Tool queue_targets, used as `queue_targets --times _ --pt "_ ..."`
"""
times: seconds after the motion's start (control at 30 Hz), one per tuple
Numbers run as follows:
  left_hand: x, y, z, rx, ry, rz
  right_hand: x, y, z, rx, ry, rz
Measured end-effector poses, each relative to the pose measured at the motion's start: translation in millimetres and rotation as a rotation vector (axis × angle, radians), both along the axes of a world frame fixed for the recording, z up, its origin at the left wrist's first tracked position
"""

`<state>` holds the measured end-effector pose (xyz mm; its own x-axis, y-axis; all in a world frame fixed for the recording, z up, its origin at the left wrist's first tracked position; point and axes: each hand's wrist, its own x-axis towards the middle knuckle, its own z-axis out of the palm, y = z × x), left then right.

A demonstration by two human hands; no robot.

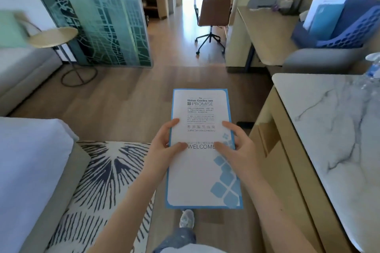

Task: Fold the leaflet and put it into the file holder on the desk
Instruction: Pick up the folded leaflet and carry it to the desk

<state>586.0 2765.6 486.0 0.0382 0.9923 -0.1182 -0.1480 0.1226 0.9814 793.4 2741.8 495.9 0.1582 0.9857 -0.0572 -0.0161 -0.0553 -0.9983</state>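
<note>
I hold a tall white leaflet [202,172] with a blue border and the word WELCOME, flat in front of me above the floor. My left hand [164,148] grips its left edge near the middle, thumb on the front. My right hand [236,146] grips the right edge at the same height. The leaflet looks closed into a narrow panel. A blue perforated file holder [349,33] with blue and white papers in it stands on the wooden desk [265,33] at the far right.
A marble-topped cabinet [333,129] with a water bottle [372,68] runs along my right. A bed [30,170] and patterned rug [98,181] lie left. A brown office chair [212,18] stands ahead by the desk, a round side table [53,37] at left.
</note>
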Motion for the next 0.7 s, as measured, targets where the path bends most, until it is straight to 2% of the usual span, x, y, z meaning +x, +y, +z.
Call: queue_targets --times 0.27,0.7 --pt "30 230 38 0.033 -0.008 -0.128 24 206 33 0.034 0.020 -0.142" --pt "151 555 23 -0.020 0.027 -0.178 142 522 8 0.028 -0.007 -0.212"
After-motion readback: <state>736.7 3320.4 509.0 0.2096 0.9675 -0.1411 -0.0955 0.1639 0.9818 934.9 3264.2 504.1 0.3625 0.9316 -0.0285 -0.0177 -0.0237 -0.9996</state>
